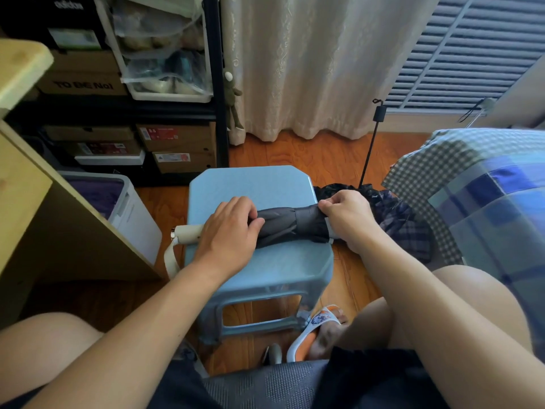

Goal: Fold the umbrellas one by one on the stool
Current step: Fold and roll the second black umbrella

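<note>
On stool (259, 270) — umbrella (290, 227) lengthwise left-right, handle left | both hands — left (228, 231), right (346, 218) — grip it

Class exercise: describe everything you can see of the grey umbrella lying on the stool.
The grey umbrella is collapsed and rolled into a tight bundle of dark, matte fabric, lying sideways across the blue stool. Its cream handle with a strap loop overhangs the stool's left edge. The left hand grips the bundle near the handle; the right hand pinches the fabric at the far end.
</note>
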